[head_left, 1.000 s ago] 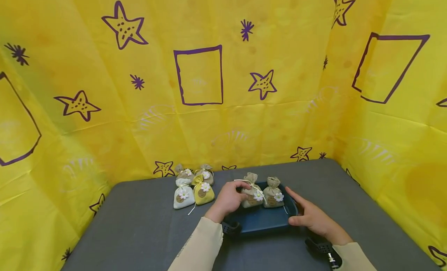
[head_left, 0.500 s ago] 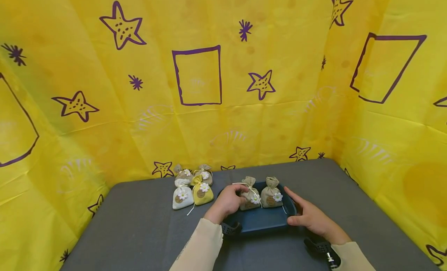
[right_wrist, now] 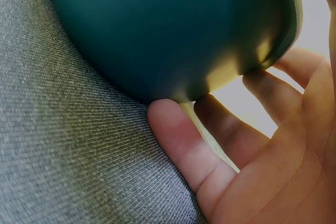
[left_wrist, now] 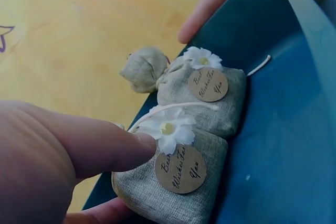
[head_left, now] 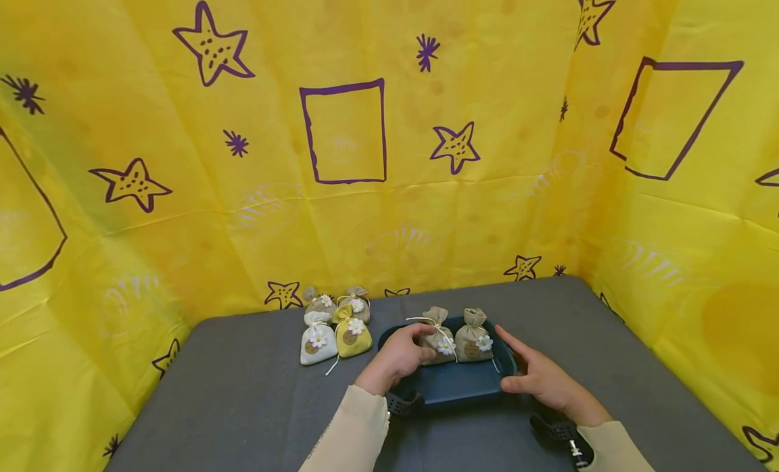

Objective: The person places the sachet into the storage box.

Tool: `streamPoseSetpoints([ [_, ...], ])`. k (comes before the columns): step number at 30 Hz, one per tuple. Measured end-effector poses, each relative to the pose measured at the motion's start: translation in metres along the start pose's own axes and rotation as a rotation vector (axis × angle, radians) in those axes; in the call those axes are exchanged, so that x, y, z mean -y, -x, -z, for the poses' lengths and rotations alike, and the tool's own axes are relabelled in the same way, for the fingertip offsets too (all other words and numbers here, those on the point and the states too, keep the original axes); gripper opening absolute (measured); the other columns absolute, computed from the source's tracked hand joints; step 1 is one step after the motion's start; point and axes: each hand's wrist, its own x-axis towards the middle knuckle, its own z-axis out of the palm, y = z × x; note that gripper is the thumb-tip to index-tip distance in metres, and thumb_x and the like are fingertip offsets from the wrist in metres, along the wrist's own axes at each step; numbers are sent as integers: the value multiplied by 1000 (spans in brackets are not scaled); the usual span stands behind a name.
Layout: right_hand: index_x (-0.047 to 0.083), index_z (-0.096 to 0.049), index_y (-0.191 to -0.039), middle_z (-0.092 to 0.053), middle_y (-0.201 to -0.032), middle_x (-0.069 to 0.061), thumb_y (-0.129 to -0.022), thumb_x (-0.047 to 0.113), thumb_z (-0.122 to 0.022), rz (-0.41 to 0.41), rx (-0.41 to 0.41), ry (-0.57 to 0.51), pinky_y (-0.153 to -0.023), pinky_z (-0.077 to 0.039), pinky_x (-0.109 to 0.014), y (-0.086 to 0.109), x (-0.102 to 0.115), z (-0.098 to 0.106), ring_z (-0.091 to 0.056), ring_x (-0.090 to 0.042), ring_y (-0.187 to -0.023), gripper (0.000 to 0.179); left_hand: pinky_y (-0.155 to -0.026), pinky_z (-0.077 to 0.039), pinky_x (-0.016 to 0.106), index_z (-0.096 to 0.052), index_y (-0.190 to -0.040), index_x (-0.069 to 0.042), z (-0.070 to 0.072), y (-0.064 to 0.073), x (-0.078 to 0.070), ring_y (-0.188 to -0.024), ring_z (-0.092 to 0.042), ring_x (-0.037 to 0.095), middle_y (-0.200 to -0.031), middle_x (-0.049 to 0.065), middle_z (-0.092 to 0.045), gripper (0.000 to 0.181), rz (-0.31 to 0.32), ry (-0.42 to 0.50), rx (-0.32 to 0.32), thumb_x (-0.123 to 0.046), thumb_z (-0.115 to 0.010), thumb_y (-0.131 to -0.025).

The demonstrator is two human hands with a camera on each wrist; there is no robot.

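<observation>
I see two beige sachets (head_left: 471, 335) leaning side by side against the far wall inside the blue tray (head_left: 462, 383), which probably props them up. The left hand (head_left: 398, 356) pinches the left one; the right hand (head_left: 550, 381), fingers spread, touches the tray's right end, seemingly steadying it. Their round tags (left_wrist: 181, 169) read "Best Wishes For You"; four more sachets (head_left: 354, 345) sit left of the tray, lettering too small for me

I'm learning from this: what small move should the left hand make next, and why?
Probably let go: the left hand pinches a bag that appears seated in the tray beside another bag, while the right hand touches the tray's side.
</observation>
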Motion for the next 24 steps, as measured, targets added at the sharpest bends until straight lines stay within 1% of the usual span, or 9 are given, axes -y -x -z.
streamPoseSetpoints([
  [5,18,-17,-161,-13,-163,-18,-91,34,-74,11,-5,5,-105,-28,-63,0,0,0,-19,-46,-143,92,-79,-45,37,-69,-123,-14,1,0,2,-97,-53,24,-119,4,-62,41,-5,14,13,-6,-77,-83],
  [7,18,-17,-161,-12,-163,-18,-91,35,-74,6,-3,7,-105,-28,-64,0,0,0,-19,-47,-143,92,-82,-44,39,-68,-125,-14,1,3,1,-99,-53,24,-121,5,-62,43,-4,17,17,-8,-78,-83],
  [10,18,-17,-161,-12,-163,-19,-90,38,-74,-7,0,8,-105,-27,-65,0,1,0,-18,-48,-143,93,-90,-44,46,-65,-131,-14,1,10,-6,-108,-54,27,-129,8,-59,50,1,16,27,-12,-79,-83],
  [13,18,-16,-161,-11,-163,-19,-91,39,-74,-17,7,-1,-105,-26,-65,1,1,0,-18,-48,-143,93,-93,-43,51,-61,-137,-17,5,21,-13,-119,-52,33,-137,11,-55,57,-11,4,40,-14,-79,-83],
  [17,18,-16,-161,-10,-163,-18,-92,37,-73,-23,13,-14,-106,-26,-63,1,1,0,-16,-46,-144,92,-90,-46,54,-56,-142,-19,18,38,-17,-126,-48,40,-144,14,-49,61,-32,7,54,-16,-79,-85],
  [20,19,-15,-161,-10,-164,-17,-92,36,-73,-20,15,-13,-106,-27,-62,1,1,0,-16,-45,-144,91,-94,-44,57,-53,-145,-19,33,51,-16,-133,-42,42,-149,16,-43,63,-30,59,63,-17,-78,-87],
  [22,19,-16,-161,-10,-163,-17,-92,37,-73,-13,13,-10,-105,-29,-61,0,1,0,-16,-46,-144,91,-97,-42,58,-51,-146,-18,44,60,-13,-136,-37,44,-151,18,-39,64,-25,113,70,-16,-77,-88],
  [24,18,-16,-161,-10,-163,-18,-92,38,-73,-7,14,-13,-105,-29,-61,0,1,0,-16,-46,-143,92,-99,-40,58,-50,-147,-18,55,67,-11,-138,-34,44,-152,19,-37,64,-24,147,66,-16,-77,-88],
])
